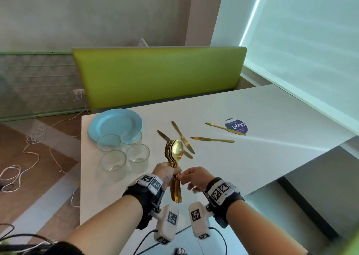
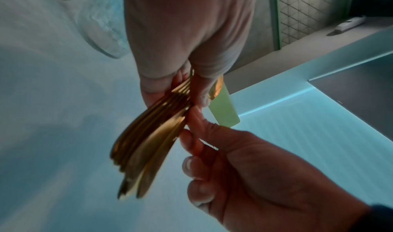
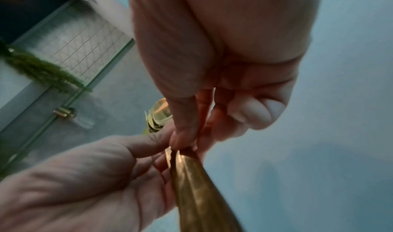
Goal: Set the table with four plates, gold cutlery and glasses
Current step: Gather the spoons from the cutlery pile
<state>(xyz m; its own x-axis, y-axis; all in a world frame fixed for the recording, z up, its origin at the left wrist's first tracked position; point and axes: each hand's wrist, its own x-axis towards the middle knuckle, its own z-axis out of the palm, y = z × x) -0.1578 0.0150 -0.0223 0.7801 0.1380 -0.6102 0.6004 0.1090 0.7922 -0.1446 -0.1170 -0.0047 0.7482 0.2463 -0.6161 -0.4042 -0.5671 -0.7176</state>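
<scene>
Left hand grip clamped round a bundle of gold spoons, bowls up, held above the near part of the white worktop. Right hand thumb and fingertip pinch one handle in the bundle. Four gold knives lie scattered mid-worktop, apart. Blue plates stacked at the far left corner, four glasses just beside them. Green bench behind.
</scene>
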